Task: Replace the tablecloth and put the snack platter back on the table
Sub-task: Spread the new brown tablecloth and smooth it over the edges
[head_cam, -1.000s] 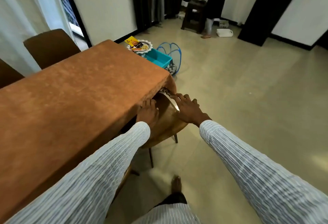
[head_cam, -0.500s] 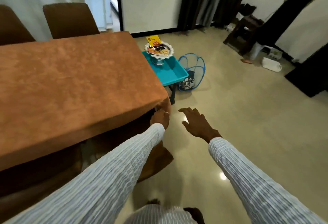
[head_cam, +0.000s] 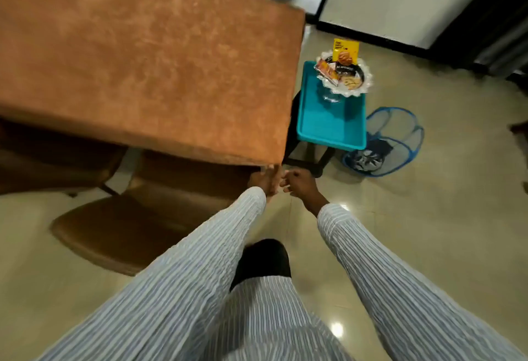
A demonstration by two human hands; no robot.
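Observation:
A rust-brown tablecloth [head_cam: 148, 69] covers the table, and its near right corner hangs down just above my hands. My left hand [head_cam: 264, 182] reaches up to that corner, its fingertips touching the hem. My right hand [head_cam: 300, 186] hovers beside it over the floor with loosely curled fingers that hold nothing. The snack platter [head_cam: 361, 86], a silver scalloped dish with packets and biscuits on it, stands on the far end of a teal side table [head_cam: 328, 129] to the right of the big table.
A brown chair [head_cam: 137, 223] stands pulled out below the table's near edge, and another chair [head_cam: 51, 160] is tucked in at the left. A blue mesh basket [head_cam: 400, 143] sits on the floor beside the teal table. Glossy floor spreads to the right.
The view has tilted down and swung over the table corner. My right hand drew in next to the left and its fingers curled. My left hand stays at the cloth's corner.

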